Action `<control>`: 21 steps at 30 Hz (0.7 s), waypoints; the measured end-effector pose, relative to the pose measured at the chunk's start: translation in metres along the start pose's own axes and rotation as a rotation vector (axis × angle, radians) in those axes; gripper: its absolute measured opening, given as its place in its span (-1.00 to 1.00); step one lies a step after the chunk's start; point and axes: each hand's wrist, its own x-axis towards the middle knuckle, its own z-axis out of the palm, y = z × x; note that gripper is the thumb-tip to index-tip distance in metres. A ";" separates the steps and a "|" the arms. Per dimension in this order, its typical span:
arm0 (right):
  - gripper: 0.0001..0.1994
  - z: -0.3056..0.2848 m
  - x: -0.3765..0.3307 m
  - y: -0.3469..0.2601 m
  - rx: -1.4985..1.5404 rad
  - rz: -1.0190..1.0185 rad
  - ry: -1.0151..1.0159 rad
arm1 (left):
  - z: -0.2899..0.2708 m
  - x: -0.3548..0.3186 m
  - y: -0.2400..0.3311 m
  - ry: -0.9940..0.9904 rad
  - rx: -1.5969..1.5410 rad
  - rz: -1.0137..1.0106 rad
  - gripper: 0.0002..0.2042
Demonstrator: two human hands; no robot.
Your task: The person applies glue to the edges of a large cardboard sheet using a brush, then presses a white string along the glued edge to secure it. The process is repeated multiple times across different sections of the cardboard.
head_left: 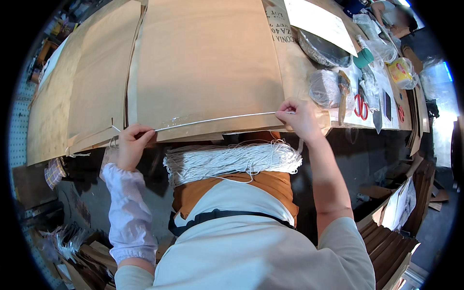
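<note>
The person is pulling one white string (217, 119) tight, straight across the near edge of a big brown paper sheet (203, 63). The sheet lies flat on the tabletop (309, 67). The left hand (131, 144) is closed in a pinch on the left end of the string, right at the sheet's near edge. The right hand (298, 118) is closed in a pinch on the right end, near the sheet's right corner. The string runs between both hands and looks taut, a little higher on the right side.

A fat bundle of white strings (232, 162) rests against the person's front, just below the tabletop edge and between the two arms. More brown paper sheets (82, 87) lie to the left, and a loose bit of string (77, 154) hangs off their near corner.

This looks like the step of laying the string along the edge of the sheet. There is a shiny strip on the paper just above the string, maybe glue, but it is hard to be sure. I think the next move needs both hands to keep the string tight and set it down straight on the edge, without letting it sag.

Off to the right lie red scissors (360, 106), plastic bags (325, 88) and a green roll (363, 58).
</note>
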 end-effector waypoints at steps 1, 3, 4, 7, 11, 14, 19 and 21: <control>-0.89 0.006 0.001 0.003 -0.044 0.017 0.020 | 0.002 0.001 -0.003 0.031 0.065 0.045 -0.94; -0.90 0.013 -0.002 0.007 -0.170 -0.234 0.159 | 0.005 0.001 -0.009 0.095 0.197 0.135 -0.94; -0.88 0.016 -0.003 0.007 -0.154 -0.247 0.165 | 0.005 -0.004 -0.008 0.141 0.313 0.165 -0.93; -0.83 0.014 -0.005 0.012 0.032 -0.041 0.103 | 0.018 -0.006 0.020 0.308 0.701 0.380 -0.89; -0.72 -0.002 -0.013 -0.013 0.464 0.138 -0.157 | 0.021 -0.012 0.025 0.301 1.037 0.724 -0.82; -0.70 0.013 -0.011 -0.003 0.316 0.033 -0.126 | 0.025 -0.018 0.001 0.247 0.861 0.678 -0.77; -0.81 0.042 -0.012 -0.012 -0.371 -0.542 0.450 | 0.016 -0.009 0.011 -0.102 0.569 0.665 -0.66; -0.87 0.038 -0.011 -0.016 -0.480 -0.817 0.289 | 0.007 -0.005 0.014 -0.186 0.545 0.622 -0.67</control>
